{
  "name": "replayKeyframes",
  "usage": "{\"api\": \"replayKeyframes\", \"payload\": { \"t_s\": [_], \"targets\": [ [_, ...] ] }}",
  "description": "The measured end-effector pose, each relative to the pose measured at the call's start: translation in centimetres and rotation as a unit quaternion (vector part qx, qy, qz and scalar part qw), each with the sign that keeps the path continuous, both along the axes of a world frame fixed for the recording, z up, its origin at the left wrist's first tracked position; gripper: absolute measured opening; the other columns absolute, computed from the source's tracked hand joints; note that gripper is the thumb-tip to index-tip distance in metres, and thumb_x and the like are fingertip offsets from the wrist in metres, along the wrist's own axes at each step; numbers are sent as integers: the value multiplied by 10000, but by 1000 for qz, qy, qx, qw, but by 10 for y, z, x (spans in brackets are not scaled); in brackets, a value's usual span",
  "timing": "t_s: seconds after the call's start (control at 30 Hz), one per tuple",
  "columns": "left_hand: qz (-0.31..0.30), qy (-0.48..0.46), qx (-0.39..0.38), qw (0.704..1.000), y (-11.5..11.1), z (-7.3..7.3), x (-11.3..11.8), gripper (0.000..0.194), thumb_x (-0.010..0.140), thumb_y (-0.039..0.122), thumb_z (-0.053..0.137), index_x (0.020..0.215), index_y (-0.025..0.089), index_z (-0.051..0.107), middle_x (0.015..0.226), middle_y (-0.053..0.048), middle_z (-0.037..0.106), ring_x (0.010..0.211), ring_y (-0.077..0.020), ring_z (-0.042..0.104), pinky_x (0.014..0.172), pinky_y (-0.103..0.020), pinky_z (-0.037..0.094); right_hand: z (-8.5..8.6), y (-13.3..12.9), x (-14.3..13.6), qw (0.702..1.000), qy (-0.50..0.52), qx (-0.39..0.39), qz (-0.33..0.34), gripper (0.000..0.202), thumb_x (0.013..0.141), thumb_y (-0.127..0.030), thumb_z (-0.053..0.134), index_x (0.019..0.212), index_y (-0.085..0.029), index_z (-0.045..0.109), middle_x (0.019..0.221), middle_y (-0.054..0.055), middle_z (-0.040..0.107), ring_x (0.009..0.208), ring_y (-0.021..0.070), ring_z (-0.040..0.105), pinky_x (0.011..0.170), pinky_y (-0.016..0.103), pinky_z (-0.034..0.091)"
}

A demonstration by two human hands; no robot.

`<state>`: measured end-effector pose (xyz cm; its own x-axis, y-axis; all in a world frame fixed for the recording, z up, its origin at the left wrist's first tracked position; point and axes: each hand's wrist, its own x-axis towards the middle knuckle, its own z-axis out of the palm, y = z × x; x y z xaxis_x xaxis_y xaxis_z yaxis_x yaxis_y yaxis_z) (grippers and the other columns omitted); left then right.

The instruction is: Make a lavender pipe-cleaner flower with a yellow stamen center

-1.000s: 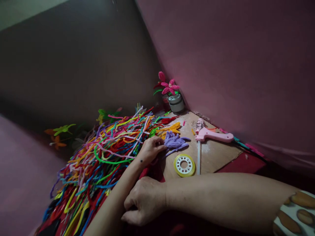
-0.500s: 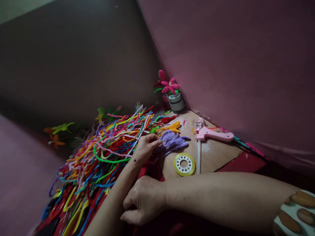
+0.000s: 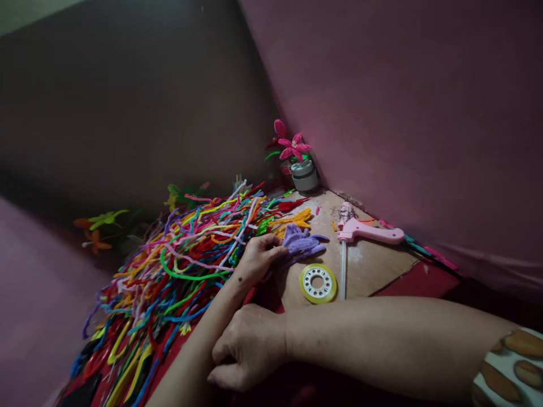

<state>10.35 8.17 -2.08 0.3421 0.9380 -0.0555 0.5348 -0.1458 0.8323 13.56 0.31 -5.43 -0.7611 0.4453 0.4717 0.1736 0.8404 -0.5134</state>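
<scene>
My left hand [image 3: 263, 255] reaches over the board, thumb and fingers pinched at the near edge of a small pile of purple pipe-cleaner petals [image 3: 303, 243]. One petal's end seems to sit between the fingertips. Closer to me, my right hand [image 3: 250, 346] is curled closed beside my left forearm; whatever it holds, if anything, is hidden. Just beyond the purple pile lie orange pipe-cleaner pieces [image 3: 302, 217]. A yellow-rimmed tape roll [image 3: 306, 285] lies flat on the board, to the right of my left hand.
A large heap of coloured pipe cleaners [image 3: 186, 249] spreads on the left, with yellow-handled tools [image 3: 138, 373] at its near end. A pink glue gun [image 3: 373, 232] with a glue stick rests on the wooden board [image 3: 382, 265]. Pink flowers [image 3: 294, 148] in a grey pot [image 3: 304, 178] stand by the wall.
My left hand has shifted slightly right, further onto the purple petals, which have moved and bunched a little. My right hand stays where it was.
</scene>
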Motion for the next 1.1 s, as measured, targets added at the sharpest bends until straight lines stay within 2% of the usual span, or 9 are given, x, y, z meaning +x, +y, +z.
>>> {"api": "replayKeyframes", "payload": {
  "t_s": [0.27, 0.43, 0.57, 0.67, 0.73, 0.87, 1.1],
  "targets": [
    [-93, 93, 136, 982, 6, -13, -4, 106, 630, 226, 640, 695, 148, 611, 618, 35, 526, 590, -101, 443, 569, -207, 346, -3, 2, -3, 1000, 3, 10, -1, 225, 723, -348, 528, 652, -177, 656, 543, -12, 613, 541, 107, 494, 452, 215, 304],
    [-95, 85, 145, 981, 7, -17, -4, 81, 632, 206, 633, 685, 151, 603, 633, 28, 543, 613, -106, 461, 597, -211, 359, -1, 1, -1, 1000, -7, 1, 2, 229, 728, -350, 527, 658, -176, 659, 555, -13, 620, 542, 105, 498, 458, 215, 309],
    [-42, 17, 78, 996, 5, -12, -3, 125, 643, 250, 620, 691, 140, 584, 603, 27, 541, 558, -95, 459, 529, -199, 359, 2, 0, 1, 1000, -22, -4, -2, 232, 739, -357, 523, 669, -183, 660, 573, -16, 628, 544, 106, 498, 439, 218, 291],
    [17, -60, 0, 998, 2, -6, -1, 141, 605, 241, 647, 655, 143, 559, 508, 59, 483, 448, -58, 384, 435, -175, 292, 4, 0, 3, 1000, -27, -7, -2, 231, 745, -358, 518, 679, -188, 661, 591, -16, 635, 557, 108, 504, 433, 221, 279],
    [39, -83, -26, 995, 0, -2, -1, 149, 583, 222, 662, 641, 146, 548, 464, 78, 443, 401, -39, 328, 401, -166, 249, 3, 0, 3, 1000, -23, -5, -3, 230, 745, -358, 516, 679, -190, 659, 602, -15, 638, 572, 112, 512, 436, 222, 276],
    [59, -107, -52, 991, 1, -1, -2, 148, 562, 188, 666, 636, 149, 545, 437, 85, 435, 360, -29, 319, 378, -163, 223, 2, 0, 2, 1000, -21, -6, -5, 243, 749, -370, 504, 682, -195, 658, 612, -16, 640, 580, 116, 523, 436, 225, 270],
    [56, -126, -68, 988, 11, -8, -8, 140, 576, 176, 654, 643, 148, 533, 462, 70, 467, 365, -31, 340, 375, -166, 225, 5, 0, 3, 1000, -24, -12, -3, 236, 750, -366, 511, 673, -191, 651, 610, -11, 644, 581, 111, 529, 430, 219, 268]
  ]
}}
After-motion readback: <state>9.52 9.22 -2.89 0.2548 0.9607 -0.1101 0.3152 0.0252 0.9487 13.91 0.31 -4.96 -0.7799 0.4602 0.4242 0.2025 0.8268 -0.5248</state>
